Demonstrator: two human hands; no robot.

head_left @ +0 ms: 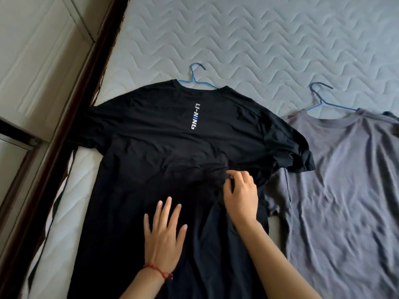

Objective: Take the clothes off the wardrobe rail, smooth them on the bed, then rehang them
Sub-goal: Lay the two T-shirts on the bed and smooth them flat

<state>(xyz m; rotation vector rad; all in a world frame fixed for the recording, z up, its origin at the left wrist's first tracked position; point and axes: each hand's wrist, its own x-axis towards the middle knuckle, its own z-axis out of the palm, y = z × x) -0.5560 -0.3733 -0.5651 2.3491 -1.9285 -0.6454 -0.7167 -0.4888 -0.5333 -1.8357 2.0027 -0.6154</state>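
A black T-shirt (164, 143) with white and blue lettering lies spread on the quilted mattress (259, 39), still on a blue hanger (195, 79) whose hook pokes out at the collar. My left hand (165, 231) rests flat on the shirt's lower middle, fingers spread. My right hand (240, 196) pinches a bunched fold of the black fabric near the shirt's right side. To the right lies a wrinkled grey T-shirt (345, 190) on its own blue hanger (323, 100); the black shirt's sleeve overlaps its edge.
A dark wooden bed frame edge (86, 87) runs diagonally along the left. Beyond it are pale panelled wardrobe doors (36, 61). Bare mattress shows above both shirts.
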